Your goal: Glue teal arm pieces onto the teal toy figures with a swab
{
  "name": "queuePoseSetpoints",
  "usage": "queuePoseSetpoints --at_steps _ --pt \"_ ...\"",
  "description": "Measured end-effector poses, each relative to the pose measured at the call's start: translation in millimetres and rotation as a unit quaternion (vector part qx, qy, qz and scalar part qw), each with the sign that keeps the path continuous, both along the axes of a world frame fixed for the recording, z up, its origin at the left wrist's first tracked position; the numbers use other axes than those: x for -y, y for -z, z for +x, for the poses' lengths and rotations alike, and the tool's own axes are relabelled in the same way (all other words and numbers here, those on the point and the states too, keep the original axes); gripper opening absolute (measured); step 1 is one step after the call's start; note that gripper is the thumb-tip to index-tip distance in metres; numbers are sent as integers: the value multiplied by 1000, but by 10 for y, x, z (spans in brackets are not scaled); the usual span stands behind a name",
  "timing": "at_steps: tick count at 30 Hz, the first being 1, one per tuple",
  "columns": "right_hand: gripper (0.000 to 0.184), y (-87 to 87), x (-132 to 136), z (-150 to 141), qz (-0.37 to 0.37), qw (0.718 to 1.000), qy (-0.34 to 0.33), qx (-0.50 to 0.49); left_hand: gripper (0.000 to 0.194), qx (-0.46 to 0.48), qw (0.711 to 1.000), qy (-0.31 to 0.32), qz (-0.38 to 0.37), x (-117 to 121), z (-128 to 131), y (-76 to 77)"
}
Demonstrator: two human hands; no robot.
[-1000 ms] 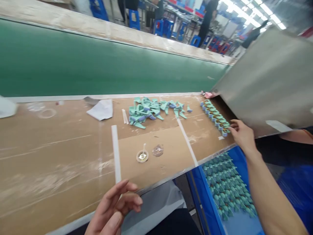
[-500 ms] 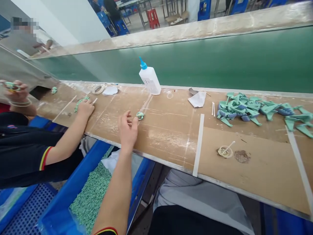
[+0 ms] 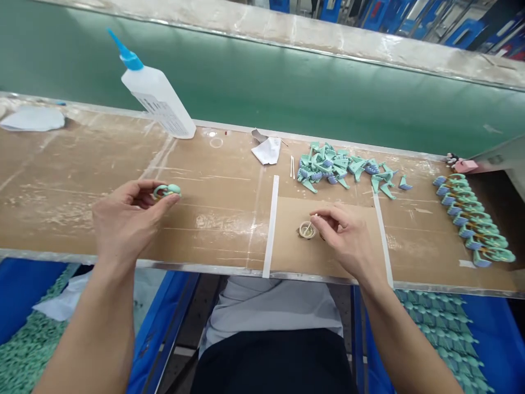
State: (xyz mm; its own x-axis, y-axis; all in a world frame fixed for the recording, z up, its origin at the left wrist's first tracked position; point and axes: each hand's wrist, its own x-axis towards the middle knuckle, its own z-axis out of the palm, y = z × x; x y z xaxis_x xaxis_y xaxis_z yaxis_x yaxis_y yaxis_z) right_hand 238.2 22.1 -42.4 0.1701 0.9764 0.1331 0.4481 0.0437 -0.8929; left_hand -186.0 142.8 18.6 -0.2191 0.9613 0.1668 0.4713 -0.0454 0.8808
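Observation:
Pinched between the thumb and fingers of my left hand (image 3: 129, 216) is a small mint-green plastic piece (image 3: 167, 190) with a ring-like part, held just over the table. My right hand (image 3: 346, 235) is closed on the upper end of a cotton swab (image 3: 309, 225). The swab's lower end stands in a small round dish (image 3: 307, 230) of clear liquid on the cardboard sheet (image 3: 287, 254). Behind my right hand lies a loose pile of mint-green and purple plastic parts (image 3: 328, 167).
A white bottle with a blue nozzle (image 3: 159, 101) stands at the back left. Two cotton swabs (image 3: 292, 167) and crumpled white paper (image 3: 267, 150) lie mid-table. Assembled pieces (image 3: 471, 221) line the right end. Blue bins (image 3: 492, 334) of green parts flank my lap.
My left hand has picked up the green piece from the table. My right hand has come into view and taken hold of the swab in the dish. The view has swung right.

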Motion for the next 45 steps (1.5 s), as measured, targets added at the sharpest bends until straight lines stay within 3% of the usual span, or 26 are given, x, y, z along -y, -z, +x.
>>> queuePoseSetpoints --at_steps 4,8,10,13,18,25,35,40,45 --pt "21 -59 57 43 21 998 -33 57 44 200 978 56 9 347 545 115" --pt "23 -79 104 61 35 990 -59 120 63 384 911 119 -98 741 1099 230" --pt "22 -91 127 75 30 989 -68 130 59 452 871 118 -150 925 1341 287" --pt "21 -141 176 119 21 990 -65 121 46 509 831 109 -197 1149 1612 342" --pt "15 -228 251 223 31 989 -58 131 42 519 797 142 -272 1342 1800 348" --pt "14 -341 244 343 29 972 -149 179 53 502 804 121 -294 1407 1873 410" --pt "22 -565 134 431 46 921 -279 267 41 486 809 141 -299 1409 1862 417" --pt "19 -539 119 437 63 924 -273 261 27 467 822 139 -293 1430 1921 444" --pt "14 -431 216 360 88 963 -187 170 24 413 855 158 -270 1475 1991 468"
